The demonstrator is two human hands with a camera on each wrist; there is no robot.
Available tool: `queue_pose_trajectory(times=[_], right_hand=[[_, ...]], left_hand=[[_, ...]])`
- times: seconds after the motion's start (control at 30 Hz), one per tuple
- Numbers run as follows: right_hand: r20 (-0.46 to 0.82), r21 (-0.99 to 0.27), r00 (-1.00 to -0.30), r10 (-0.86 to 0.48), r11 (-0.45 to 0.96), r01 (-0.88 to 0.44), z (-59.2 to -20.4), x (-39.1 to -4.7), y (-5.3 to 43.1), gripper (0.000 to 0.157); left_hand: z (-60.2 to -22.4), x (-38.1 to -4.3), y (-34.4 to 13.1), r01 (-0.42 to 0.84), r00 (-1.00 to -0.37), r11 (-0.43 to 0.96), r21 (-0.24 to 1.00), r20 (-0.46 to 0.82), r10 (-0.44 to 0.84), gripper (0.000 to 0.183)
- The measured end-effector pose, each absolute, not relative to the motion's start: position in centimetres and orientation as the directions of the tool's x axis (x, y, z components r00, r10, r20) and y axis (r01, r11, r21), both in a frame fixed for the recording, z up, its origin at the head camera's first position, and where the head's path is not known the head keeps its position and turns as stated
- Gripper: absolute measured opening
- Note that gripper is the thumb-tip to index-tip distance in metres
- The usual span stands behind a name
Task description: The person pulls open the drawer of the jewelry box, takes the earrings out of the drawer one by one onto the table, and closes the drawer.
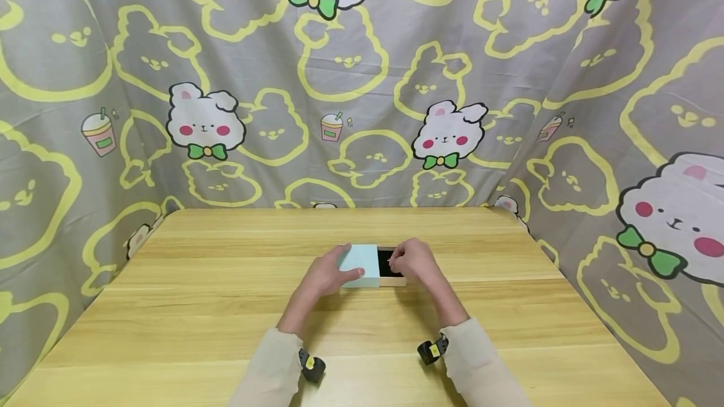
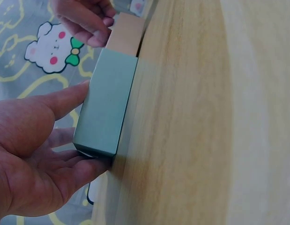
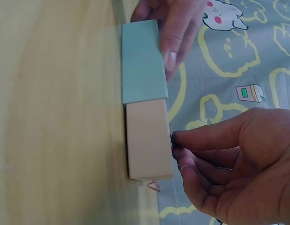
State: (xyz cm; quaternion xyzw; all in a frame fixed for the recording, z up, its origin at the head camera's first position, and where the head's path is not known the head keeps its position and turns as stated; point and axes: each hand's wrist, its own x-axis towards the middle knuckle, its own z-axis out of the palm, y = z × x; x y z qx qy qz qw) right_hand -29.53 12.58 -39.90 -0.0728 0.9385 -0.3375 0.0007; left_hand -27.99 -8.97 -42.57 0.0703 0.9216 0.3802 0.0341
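Observation:
A small drawer box has a light blue sleeve (image 1: 360, 259) and a tan inner drawer (image 3: 147, 140), which is slid partly out to the right. Black lining (image 1: 384, 262) shows inside the drawer. My left hand (image 1: 328, 272) holds the sleeve at its left end, thumb along the near side and fingers around the far side and end. Over the drawer, my right hand (image 1: 415, 260) pinches a tiny dark piece (image 3: 172, 139) between thumb and forefinger; its kind is too small to tell. A short ribbon loop (image 3: 154, 186) hangs at the drawer's outer end.
The box rests on a wood-grain table (image 1: 226, 344). A grey curtain (image 1: 362, 80) with yellow outlines and cartoon rabbits hangs behind the table and along both sides. A black wrist camera (image 1: 312, 367) is strapped at the left sleeve, another black camera (image 1: 432, 350) at the right.

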Motion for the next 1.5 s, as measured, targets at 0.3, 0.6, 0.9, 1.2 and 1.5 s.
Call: queue_pose_trajectory(times=[0.3, 0.6, 0.9, 1.2, 1.5], right_hand=[[0.099, -0.642, -0.991, -0.088, 0.756, -0.131, -39.3, -30.0, 14.0, 0.010], [0.117, -0.643, -0.993, -0.031, 0.759, -0.100, -39.1, -30.2, 15.6, 0.008], [0.091, -0.651, -0.996, 0.002, 0.757, -0.058, -39.6, -30.7, 16.8, 0.008], [0.083, -0.631, -0.997, 0.005, 0.775, -0.049, -40.0, -31.1, 18.1, 0.007], [0.034, -0.631, -0.999, 0.027, 0.775, -0.001, -40.9, -31.4, 19.0, 0.007]], left_hand=[[-42.5, -27.8, -9.0, 0.096, -0.989, 0.703, 0.704, -0.013, 0.149, 0.074], [-42.4, -27.7, -9.0, 0.091, -0.989, 0.701, 0.708, -0.016, 0.144, 0.073], [-42.5, -27.7, -9.0, 0.095, -0.989, 0.702, 0.706, -0.014, 0.147, 0.074], [-42.5, -27.8, -9.0, 0.092, -0.989, 0.701, 0.707, -0.016, 0.146, 0.074], [-42.4, -27.7, -9.0, 0.089, -0.989, 0.698, 0.710, -0.019, 0.146, 0.074]])
